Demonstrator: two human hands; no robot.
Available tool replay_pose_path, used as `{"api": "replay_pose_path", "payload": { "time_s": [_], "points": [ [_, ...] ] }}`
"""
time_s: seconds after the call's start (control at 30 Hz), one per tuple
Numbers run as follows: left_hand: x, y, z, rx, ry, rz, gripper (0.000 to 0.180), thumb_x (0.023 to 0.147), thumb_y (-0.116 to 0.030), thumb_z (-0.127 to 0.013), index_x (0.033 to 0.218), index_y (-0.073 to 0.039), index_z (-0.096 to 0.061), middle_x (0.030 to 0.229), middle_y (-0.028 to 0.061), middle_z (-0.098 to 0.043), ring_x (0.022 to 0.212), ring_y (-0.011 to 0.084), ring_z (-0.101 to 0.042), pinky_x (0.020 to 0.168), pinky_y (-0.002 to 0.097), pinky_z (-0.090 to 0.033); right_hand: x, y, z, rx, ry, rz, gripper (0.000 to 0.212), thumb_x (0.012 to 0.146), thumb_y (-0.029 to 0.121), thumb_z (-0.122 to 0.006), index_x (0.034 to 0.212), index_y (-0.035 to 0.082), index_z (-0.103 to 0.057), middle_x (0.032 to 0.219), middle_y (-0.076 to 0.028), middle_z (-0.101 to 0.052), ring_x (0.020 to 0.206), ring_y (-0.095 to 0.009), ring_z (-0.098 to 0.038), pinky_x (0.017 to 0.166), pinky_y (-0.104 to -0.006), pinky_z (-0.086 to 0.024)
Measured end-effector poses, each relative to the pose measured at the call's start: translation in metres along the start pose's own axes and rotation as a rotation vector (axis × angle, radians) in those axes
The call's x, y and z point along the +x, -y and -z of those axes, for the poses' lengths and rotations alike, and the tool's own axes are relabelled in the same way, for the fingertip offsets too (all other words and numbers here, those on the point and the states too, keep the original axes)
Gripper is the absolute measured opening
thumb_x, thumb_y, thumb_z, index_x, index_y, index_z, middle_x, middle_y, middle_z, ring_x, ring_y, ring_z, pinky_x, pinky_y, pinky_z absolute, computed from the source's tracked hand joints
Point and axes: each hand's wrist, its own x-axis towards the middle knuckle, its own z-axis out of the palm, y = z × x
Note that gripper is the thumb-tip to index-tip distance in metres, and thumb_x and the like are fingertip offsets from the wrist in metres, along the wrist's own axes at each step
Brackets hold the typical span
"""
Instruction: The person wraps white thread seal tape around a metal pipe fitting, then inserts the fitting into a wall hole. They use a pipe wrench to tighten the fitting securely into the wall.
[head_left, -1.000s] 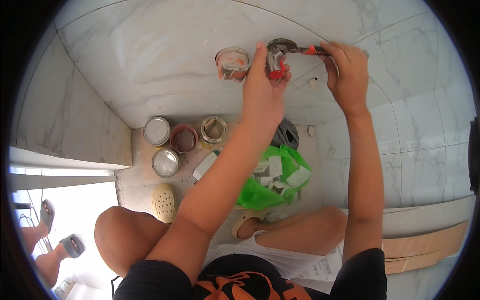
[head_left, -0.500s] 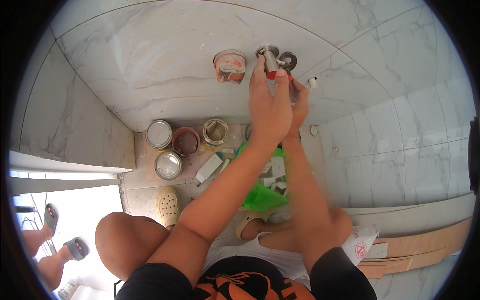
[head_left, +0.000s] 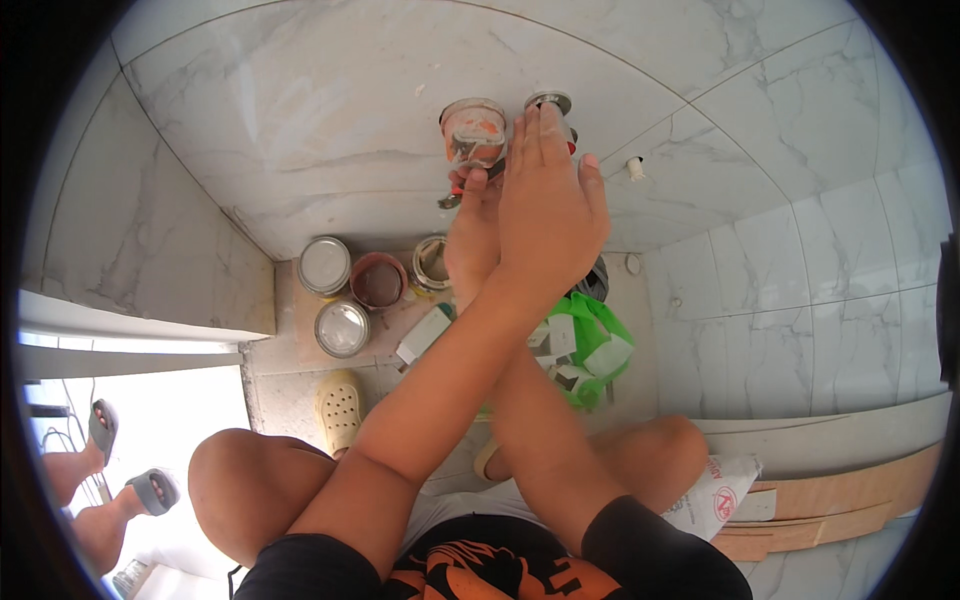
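Observation:
A metal pipe fitting (head_left: 548,98) with a round flange sticks out of the tiled wall, with a bit of red at its outer end. My left hand (head_left: 555,205) lies against it, fingers straight and close together, thumb apart; it covers most of the fitting. Crossed beneath the left wrist, my right hand (head_left: 474,240) is closed on a tool with red and dark metal parts (head_left: 447,202), its kind partly hidden by both hands. Just left of the fitting, an orange pipe stub (head_left: 475,128) smeared with grey juts from the wall, close above the right hand's fingertips.
Several cans, one a lidded can (head_left: 325,267), stand by the wall's foot. A green plastic bag (head_left: 600,320) with small boxes lies between my feet and the wall. A small white pipe end (head_left: 636,168) protrudes at right. Cardboard strips (head_left: 830,510) lie lower right. Another person's feet (head_left: 150,495) show at left.
My right hand has swung from the fitting's right side to its left, crossing under my left forearm. My left hand has straightened its fingers over the fitting. The view has shifted slightly.

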Motion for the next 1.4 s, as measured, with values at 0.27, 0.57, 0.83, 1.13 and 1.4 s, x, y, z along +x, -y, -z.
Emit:
{"api": "replay_pose_path", "payload": {
  "time_s": [0.27, 0.57, 0.83, 1.13, 1.4],
  "points": [
    [0.009, -0.004, 0.0, 0.282, 0.081, -0.071, 0.066, 0.094, -0.004, -0.055, 0.151, 0.02, -0.033, 0.151, 0.0423, -0.042, 0.146, 0.0551, -0.04, 0.125, 0.0543, -0.031, -0.009, 0.002, -0.062, 0.449, -0.095, -0.059, 0.03, 0.113, 0.026, -0.055, 0.127, 0.003, -0.042, 0.111, -0.009, -0.064, 0.104, -0.018, -0.065, 0.097, -0.0341, -0.053],
    [0.006, -0.01, 0.015, 0.078, 0.099, 0.017, 0.057, 0.104, -0.013, -0.052, 0.153, 0.012, -0.037, 0.151, 0.0373, -0.047, 0.139, 0.0503, -0.05, 0.115, 0.0536, -0.043, -0.001, 0.005, -0.005, 0.122, 0.094, -0.031, 0.032, 0.114, 0.024, -0.052, 0.134, 0.002, -0.042, 0.116, -0.009, -0.063, 0.107, -0.019, -0.066, 0.099, -0.0349, -0.052],
    [-0.017, 0.008, 0.006, -0.396, -0.243, 0.059, 0.04, 0.111, -0.027, -0.052, 0.134, 0.005, -0.054, 0.128, 0.0198, -0.061, 0.108, 0.0281, -0.061, 0.098, 0.0395, -0.051, -0.006, 0.035, 0.079, -0.165, -0.09, -0.022, 0.043, 0.115, 0.035, -0.046, 0.144, 0.004, -0.049, 0.106, -0.003, -0.061, 0.091, -0.013, -0.061, 0.08, -0.0289, -0.051],
    [-0.034, 0.019, -0.032, -1.071, -0.161, 0.63, 0.033, 0.112, -0.036, -0.053, 0.117, -0.006, -0.063, 0.108, 0.0046, -0.066, 0.091, 0.0118, -0.057, 0.081, 0.0296, -0.05, 0.083, 0.275, 0.151, -1.28, 0.513, 0.34, 0.022, 0.102, 0.02, -0.073, 0.113, 0.002, -0.072, 0.085, -0.008, -0.071, 0.073, -0.013, -0.06, 0.069, -0.0281, -0.05],
    [0.005, 0.033, -0.006, -2.013, 0.266, 1.059, 0.056, 0.104, -0.051, -0.06, 0.128, 0.0, -0.063, 0.12, 0.0111, -0.069, 0.097, 0.021, -0.063, 0.086, 0.0359, -0.052, 0.056, 0.257, 0.208, -0.971, 0.458, -0.091, 0.022, 0.107, 0.022, -0.066, 0.113, 0.0, -0.064, 0.085, -0.001, -0.064, 0.068, -0.008, -0.052, 0.062, -0.0246, -0.044]
  ]
}}
